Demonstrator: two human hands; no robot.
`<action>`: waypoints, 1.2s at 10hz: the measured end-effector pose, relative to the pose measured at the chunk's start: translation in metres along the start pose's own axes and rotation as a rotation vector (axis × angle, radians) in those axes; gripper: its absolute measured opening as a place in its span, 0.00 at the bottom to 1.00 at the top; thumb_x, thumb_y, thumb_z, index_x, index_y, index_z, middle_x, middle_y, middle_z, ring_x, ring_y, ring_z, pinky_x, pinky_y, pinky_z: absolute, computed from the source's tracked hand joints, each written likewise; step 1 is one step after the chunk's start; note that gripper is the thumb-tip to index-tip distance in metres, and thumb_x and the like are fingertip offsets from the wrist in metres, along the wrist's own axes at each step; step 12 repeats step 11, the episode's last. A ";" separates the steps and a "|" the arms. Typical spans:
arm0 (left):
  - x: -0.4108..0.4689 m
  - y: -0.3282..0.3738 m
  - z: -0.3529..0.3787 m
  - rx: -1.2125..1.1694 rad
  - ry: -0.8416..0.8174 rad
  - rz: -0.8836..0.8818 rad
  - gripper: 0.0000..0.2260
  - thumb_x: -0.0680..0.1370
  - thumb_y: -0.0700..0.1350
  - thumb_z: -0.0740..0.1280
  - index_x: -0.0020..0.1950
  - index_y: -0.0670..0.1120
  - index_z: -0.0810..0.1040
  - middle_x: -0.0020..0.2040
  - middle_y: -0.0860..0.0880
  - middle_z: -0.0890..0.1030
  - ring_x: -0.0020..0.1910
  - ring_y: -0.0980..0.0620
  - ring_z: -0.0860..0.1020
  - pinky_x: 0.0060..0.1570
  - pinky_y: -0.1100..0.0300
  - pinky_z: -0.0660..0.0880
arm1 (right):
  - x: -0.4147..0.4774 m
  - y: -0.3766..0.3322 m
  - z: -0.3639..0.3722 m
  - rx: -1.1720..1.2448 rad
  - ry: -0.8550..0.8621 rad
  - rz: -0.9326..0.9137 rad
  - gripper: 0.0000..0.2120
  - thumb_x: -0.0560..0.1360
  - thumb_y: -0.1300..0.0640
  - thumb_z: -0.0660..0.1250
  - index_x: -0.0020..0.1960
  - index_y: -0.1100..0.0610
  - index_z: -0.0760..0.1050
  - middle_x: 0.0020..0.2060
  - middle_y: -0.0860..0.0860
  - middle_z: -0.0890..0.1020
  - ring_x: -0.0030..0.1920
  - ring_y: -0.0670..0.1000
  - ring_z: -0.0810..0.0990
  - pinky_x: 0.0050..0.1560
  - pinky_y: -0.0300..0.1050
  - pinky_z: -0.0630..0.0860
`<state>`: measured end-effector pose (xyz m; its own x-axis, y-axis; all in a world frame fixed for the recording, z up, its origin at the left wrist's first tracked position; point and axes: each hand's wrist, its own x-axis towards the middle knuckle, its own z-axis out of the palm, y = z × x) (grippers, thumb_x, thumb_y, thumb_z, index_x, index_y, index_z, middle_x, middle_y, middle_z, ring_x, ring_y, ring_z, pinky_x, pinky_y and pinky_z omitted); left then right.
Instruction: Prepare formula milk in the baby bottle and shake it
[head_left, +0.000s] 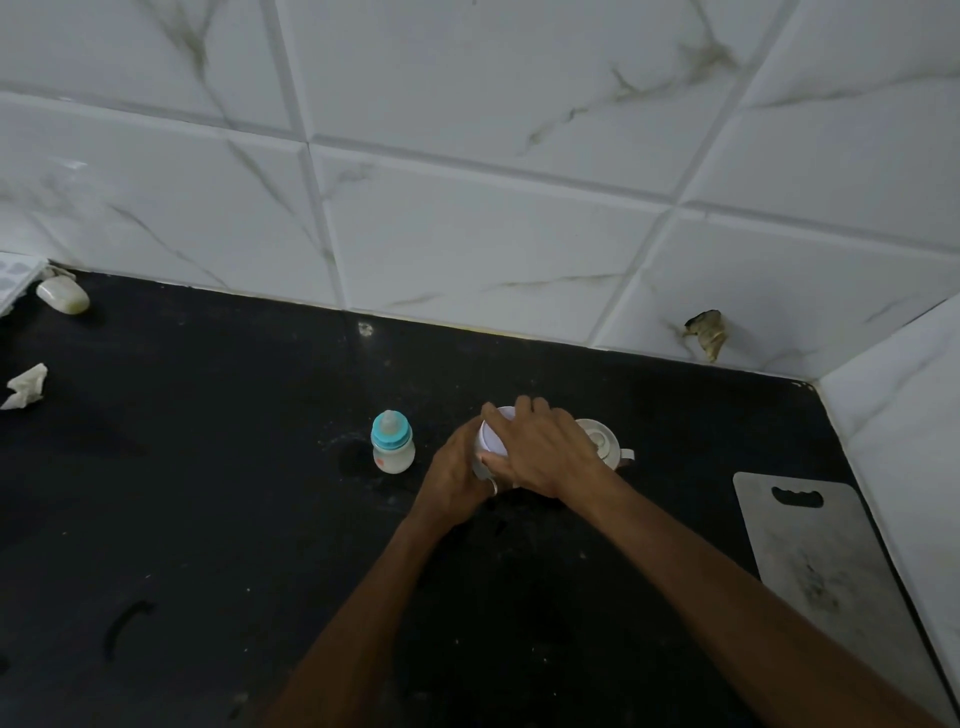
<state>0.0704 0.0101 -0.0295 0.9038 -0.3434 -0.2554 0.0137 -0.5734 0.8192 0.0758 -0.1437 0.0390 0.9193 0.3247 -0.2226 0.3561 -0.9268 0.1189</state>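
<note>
A small baby bottle (393, 444) with a teal collar and a clear teat stands upright on the black counter (208, 493), holding white milk. Just right of it stands a formula container with a white lid (491, 436). My left hand (454, 480) grips the container's side from the left. My right hand (543, 449) lies over the lid, fingers curled round its rim. A white kettle (602, 441) stands directly behind my right hand, partly hidden by it.
A grey cutting board (831, 561) lies at the right edge of the counter. A bar of soap (63, 294) and a crumpled tissue (26, 385) sit at the far left. White tiled walls (467, 208) close off the back and right.
</note>
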 end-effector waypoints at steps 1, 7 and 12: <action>-0.006 -0.001 0.000 -0.072 0.060 0.075 0.36 0.73 0.43 0.77 0.78 0.49 0.64 0.74 0.51 0.70 0.72 0.57 0.68 0.71 0.63 0.62 | 0.004 -0.004 -0.002 -0.033 0.007 0.019 0.34 0.81 0.33 0.52 0.79 0.52 0.58 0.60 0.63 0.77 0.53 0.59 0.79 0.48 0.53 0.77; -0.010 0.008 0.000 -0.080 0.051 0.025 0.34 0.75 0.38 0.75 0.77 0.44 0.64 0.75 0.46 0.70 0.73 0.51 0.68 0.74 0.53 0.65 | 0.000 -0.016 0.013 0.033 0.170 0.191 0.35 0.78 0.30 0.55 0.75 0.53 0.65 0.47 0.61 0.82 0.41 0.56 0.81 0.37 0.46 0.68; -0.014 0.000 -0.001 -0.035 0.059 0.073 0.49 0.70 0.44 0.79 0.82 0.45 0.52 0.81 0.46 0.60 0.80 0.48 0.59 0.77 0.48 0.60 | -0.009 -0.021 0.016 0.052 0.210 0.290 0.43 0.74 0.23 0.43 0.76 0.51 0.65 0.49 0.60 0.82 0.41 0.57 0.82 0.37 0.47 0.68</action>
